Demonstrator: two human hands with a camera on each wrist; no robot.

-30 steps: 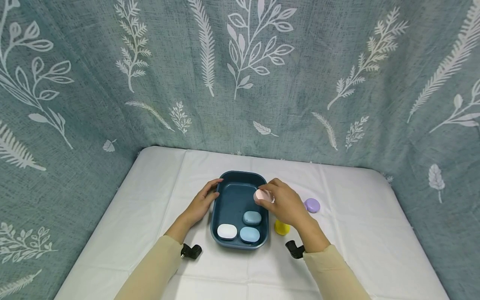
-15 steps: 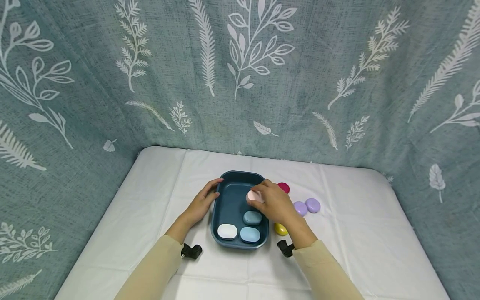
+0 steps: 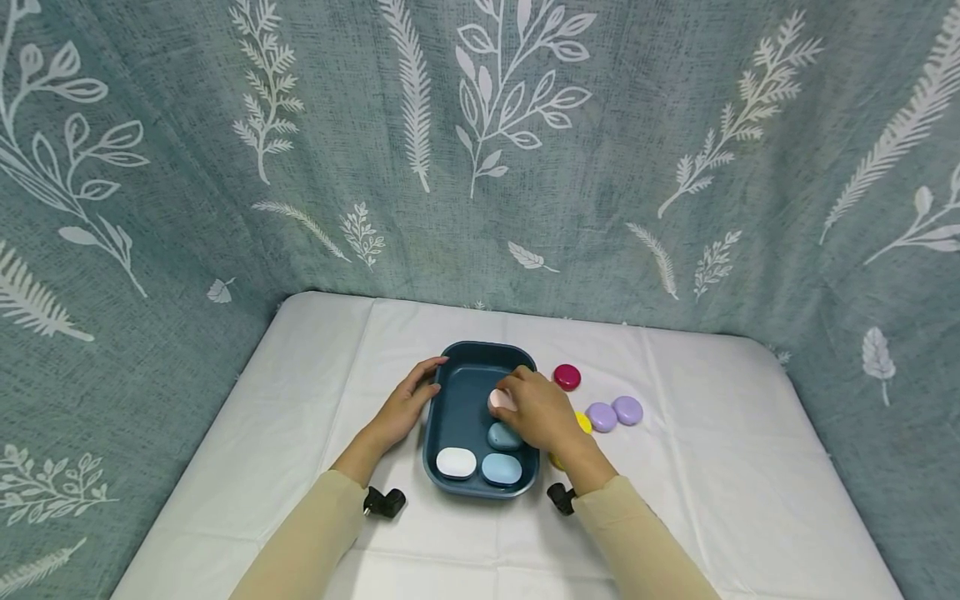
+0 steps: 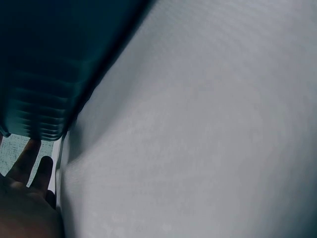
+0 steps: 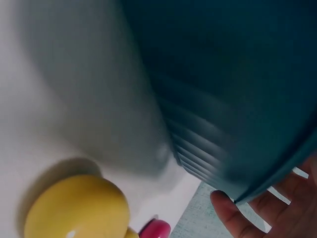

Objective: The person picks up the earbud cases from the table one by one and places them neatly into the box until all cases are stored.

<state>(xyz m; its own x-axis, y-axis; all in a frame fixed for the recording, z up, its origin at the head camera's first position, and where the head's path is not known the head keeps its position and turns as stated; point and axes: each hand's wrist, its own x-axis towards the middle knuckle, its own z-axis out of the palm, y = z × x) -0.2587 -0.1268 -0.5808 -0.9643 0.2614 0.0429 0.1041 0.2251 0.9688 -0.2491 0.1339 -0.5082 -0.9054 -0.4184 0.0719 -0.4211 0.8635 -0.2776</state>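
Observation:
A dark blue rectangular tray (image 3: 461,412) stands on the white-covered table. My left hand (image 3: 400,412) rests against its left rim, thumb and fingertips right at the edge; the left wrist view shows extended fingers (image 4: 43,171) beside the tray wall. Over the tray's right half, my right hand (image 3: 543,411) pinches a pale pink, rounded soap-like piece (image 3: 500,401) between thumb and fingers. Just nearer than it lies a grey-blue oval piece (image 3: 501,437), partly covered by that hand. A white oval piece (image 3: 456,462) and a light blue one (image 3: 502,469) sit along the tray's near end.
Right of the tray lie a dark red round piece (image 3: 567,377), two lavender ones (image 3: 602,417) and two yellow ones (image 3: 583,422), partly hidden by my right arm. Black wrist-worn devices (image 3: 385,503) show by both sleeves. A leaf-patterned curtain (image 3: 420,242) hangs behind the table.
My right hand has moved left and slightly nearer with the pale pink piece, from the tray's right edge to further inside. The red and lavender pieces have come into view. My left hand stays put.

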